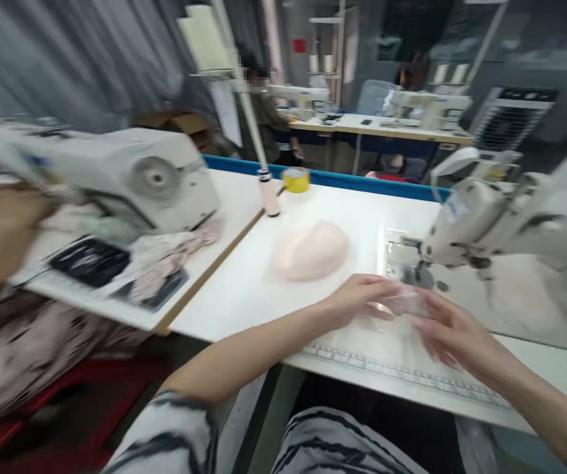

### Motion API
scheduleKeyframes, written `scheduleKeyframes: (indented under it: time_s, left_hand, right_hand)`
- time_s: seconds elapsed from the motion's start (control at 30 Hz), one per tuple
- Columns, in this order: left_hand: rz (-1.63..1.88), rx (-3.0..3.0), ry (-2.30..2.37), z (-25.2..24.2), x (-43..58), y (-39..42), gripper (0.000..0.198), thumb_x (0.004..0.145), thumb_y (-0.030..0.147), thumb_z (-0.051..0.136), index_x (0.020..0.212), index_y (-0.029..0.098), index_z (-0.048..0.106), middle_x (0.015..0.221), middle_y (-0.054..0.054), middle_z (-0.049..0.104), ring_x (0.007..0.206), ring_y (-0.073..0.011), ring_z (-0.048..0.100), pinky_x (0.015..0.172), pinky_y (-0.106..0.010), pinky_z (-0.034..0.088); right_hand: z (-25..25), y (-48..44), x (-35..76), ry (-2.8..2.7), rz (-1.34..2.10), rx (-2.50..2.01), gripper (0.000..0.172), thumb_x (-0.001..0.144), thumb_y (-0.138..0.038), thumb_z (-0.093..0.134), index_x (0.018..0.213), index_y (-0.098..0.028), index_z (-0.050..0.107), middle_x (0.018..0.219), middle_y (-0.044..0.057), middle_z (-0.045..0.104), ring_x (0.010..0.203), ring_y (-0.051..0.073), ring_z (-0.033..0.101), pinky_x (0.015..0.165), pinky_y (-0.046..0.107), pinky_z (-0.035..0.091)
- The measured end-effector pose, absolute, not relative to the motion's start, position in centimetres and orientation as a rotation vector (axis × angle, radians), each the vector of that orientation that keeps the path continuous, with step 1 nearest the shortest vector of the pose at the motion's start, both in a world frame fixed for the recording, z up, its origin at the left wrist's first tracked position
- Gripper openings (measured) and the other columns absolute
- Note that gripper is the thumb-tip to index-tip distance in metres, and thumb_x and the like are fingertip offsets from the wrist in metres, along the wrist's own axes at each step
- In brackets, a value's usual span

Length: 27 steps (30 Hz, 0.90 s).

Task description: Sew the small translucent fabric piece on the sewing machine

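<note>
Both of my hands meet in front of the sewing machine on the right. Between them is a small, pale pink, partly see-through piece of fabric, blurred by motion. My left hand pinches its left side, and my right hand has its fingers closed on the right side. The needle area of the machine lies just beyond my fingers. Left of my hands, a pale pink moulded bra cup rests on the white table.
A yellow tape roll and a thread stand pole stand at the back. Another sewing machine with lace fabric is at left, where a co-worker's arm reaches in. A ruler strip runs along the front edge.
</note>
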<state>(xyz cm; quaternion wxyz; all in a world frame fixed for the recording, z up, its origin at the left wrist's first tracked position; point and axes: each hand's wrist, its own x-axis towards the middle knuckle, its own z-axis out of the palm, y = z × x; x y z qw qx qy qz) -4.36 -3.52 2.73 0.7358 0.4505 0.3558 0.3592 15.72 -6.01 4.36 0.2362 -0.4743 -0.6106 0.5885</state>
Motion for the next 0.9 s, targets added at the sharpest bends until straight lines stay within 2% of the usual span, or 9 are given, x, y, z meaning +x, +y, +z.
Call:
scheduleKeyframes:
  time_s: [0.03,0.1,0.23,0.33,0.53,0.67,0.9]
  left_hand:
    - [0.794,0.996,0.789,2.8,-4.4,-3.5,0.039,0.077,0.046,0.068,0.098,0.013,0.070,0.097,-0.012,0.069,0.089,-0.0193,0.064,0.076,-0.031,0.053]
    - [0.796,0.998,0.801,2.9,-4.5,-3.6,0.037,0.078,0.046,0.067,0.093,0.012,0.070,0.091,-0.012,0.070,0.088,-0.0190,0.064,0.074,-0.029,0.053]
    - [0.809,1.024,0.792,3.3,-4.4,-4.0,0.034,0.081,0.045,0.065,0.090,0.012,0.070,0.088,-0.011,0.069,0.089,-0.0192,0.064,0.073,-0.028,0.053]
    - [0.846,1.056,0.820,3.4,-4.4,-3.9,0.033,0.081,0.044,0.064,0.088,0.011,0.070,0.090,-0.011,0.069,0.086,-0.0191,0.064,0.071,-0.028,0.053]
    - [0.865,1.122,0.846,3.1,-4.4,-3.7,0.034,0.076,0.045,0.068,0.087,0.013,0.070,0.084,-0.009,0.068,0.080,-0.0176,0.063,0.070,-0.030,0.054]
    - [0.852,1.301,0.866,2.9,-4.4,-3.7,0.030,0.069,0.041,0.075,0.084,0.015,0.069,0.082,-0.007,0.068,0.079,-0.0163,0.062,0.069,-0.027,0.052]
    - [0.986,1.593,0.879,2.2,-4.4,-3.9,0.020,0.077,0.036,0.068,0.087,0.018,0.069,0.082,-0.003,0.067,0.078,-0.0154,0.059,0.070,-0.025,0.046]
  right_hand:
    - [4.4,-6.1,16.0,-1.604,1.716,-1.279,0.048,0.085,-0.040,0.063,0.126,-0.020,0.050,0.057,-0.005,0.052,0.047,0.009,0.045,0.041,0.021,0.037]
    - [4.4,-5.6,15.8,-1.471,1.895,-1.184,0.048,0.082,-0.042,0.065,0.123,-0.019,0.052,0.051,-0.007,0.046,0.045,0.008,0.041,0.040,0.020,0.032]
    - [4.4,-4.1,15.0,-1.317,1.892,-1.145,0.033,0.077,-0.043,0.070,0.095,-0.017,0.061,0.059,-0.004,0.052,0.053,0.008,0.049,0.047,0.020,0.037]
    - [4.3,-3.8,15.1,-1.301,1.855,-1.146,0.029,0.076,-0.044,0.071,0.086,-0.018,0.061,0.060,-0.003,0.055,0.054,0.009,0.050,0.047,0.021,0.037]
    - [4.1,-3.9,15.5,-1.403,1.673,-1.218,0.032,0.071,-0.047,0.074,0.085,-0.020,0.062,0.056,-0.003,0.057,0.051,0.010,0.050,0.048,0.023,0.041]
    - [4.4,-4.1,15.4,-1.610,1.485,-1.261,0.033,0.072,-0.049,0.071,0.084,-0.020,0.061,0.054,-0.001,0.059,0.048,0.013,0.052,0.046,0.025,0.044]
    - [4.2,-5.5,15.7,-1.876,1.120,-1.283,0.025,0.080,-0.050,0.062,0.088,-0.026,0.063,0.057,0.001,0.060,0.051,0.017,0.056,0.052,0.031,0.049]
